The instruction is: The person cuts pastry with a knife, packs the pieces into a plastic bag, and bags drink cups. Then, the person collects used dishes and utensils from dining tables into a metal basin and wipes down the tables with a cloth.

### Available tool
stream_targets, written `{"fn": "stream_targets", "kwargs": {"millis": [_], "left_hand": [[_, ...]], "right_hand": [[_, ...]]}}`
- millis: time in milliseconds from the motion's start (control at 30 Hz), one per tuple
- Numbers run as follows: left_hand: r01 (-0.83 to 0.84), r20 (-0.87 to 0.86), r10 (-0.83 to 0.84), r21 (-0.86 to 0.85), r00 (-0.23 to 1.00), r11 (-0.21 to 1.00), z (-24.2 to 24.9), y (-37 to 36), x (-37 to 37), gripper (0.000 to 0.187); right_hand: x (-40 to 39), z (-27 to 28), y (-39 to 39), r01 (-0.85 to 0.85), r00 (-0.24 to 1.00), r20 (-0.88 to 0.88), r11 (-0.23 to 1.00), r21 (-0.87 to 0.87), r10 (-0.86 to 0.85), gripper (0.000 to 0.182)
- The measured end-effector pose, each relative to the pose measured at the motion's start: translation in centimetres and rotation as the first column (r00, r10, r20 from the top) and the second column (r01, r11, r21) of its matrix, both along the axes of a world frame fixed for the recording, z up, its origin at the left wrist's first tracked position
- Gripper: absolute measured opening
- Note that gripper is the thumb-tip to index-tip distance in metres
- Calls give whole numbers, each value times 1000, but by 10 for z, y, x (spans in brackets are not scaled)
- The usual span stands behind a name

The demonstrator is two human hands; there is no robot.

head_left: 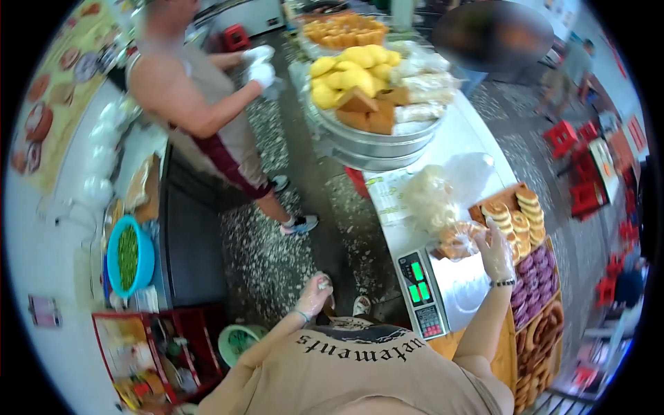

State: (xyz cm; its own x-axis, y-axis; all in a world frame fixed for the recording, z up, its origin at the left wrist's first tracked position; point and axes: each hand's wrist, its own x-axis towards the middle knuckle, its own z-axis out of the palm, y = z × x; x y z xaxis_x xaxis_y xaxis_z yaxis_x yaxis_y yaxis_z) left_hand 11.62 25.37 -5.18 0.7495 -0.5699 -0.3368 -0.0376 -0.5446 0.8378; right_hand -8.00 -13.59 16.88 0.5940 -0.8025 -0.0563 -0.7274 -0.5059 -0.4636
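My right hand [494, 254], in a clear plastic glove with a dark bracelet at the wrist, has its fingers closed at the right edge of a clear plastic bag of round golden buns [458, 238]. That bag is beside the scale [423, 294], whose green displays are lit. Over the floor near my body is my left hand [315, 294], also gloved, with curled fingers; a small whitish bit shows at them, too small to name. Close to my right hand, ring-shaped buns [496, 216] stand in rows on a wooden tray.
Steamer trays [377, 152] hold yellow buns [353, 69] and brown cake pieces. Purple buns [532, 287] and brown twisted pastries [543, 346] line the counter's right side. A gloved co-worker [200, 97] stands at left. A blue basin of greens [130, 257] sits on the left counter.
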Motion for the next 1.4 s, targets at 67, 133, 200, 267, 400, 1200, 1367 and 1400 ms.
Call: {"fn": "stream_targets", "kwargs": {"millis": [67,133,200,267,400,1200,1367,1400], "left_hand": [[4,-19,-4,-25,1000,1000,-1,9,0,52],[-79,-46,78,-21,996,997,12,17,5,53],[-104,-46,102,-21,994,994,19,33,14,54],[-187,-109,182,-39,977,981,10,53,25,56],[-162,1,162,-66,987,985,-2,111,64,52],[-297,-395,207,-182,895,938,-3,237,466,46],[44,-242,-45,-10,969,999,-27,216,561,44],[115,-191,-100,71,976,991,-39,210,580,44]], "right_hand": [[19,1,12,-53,998,45,992,115,48,60],[35,-8,18,-118,993,33,989,87,116,59],[55,-13,29,-104,994,-32,989,102,108,58],[68,-30,33,-174,981,-77,984,47,177,58],[128,-23,96,-209,943,-274,977,-45,189,57],[523,-85,492,-737,648,420,385,555,635,34],[579,-105,488,-804,567,566,252,538,598,39],[584,-115,488,-752,644,579,275,599,500,38]]}}
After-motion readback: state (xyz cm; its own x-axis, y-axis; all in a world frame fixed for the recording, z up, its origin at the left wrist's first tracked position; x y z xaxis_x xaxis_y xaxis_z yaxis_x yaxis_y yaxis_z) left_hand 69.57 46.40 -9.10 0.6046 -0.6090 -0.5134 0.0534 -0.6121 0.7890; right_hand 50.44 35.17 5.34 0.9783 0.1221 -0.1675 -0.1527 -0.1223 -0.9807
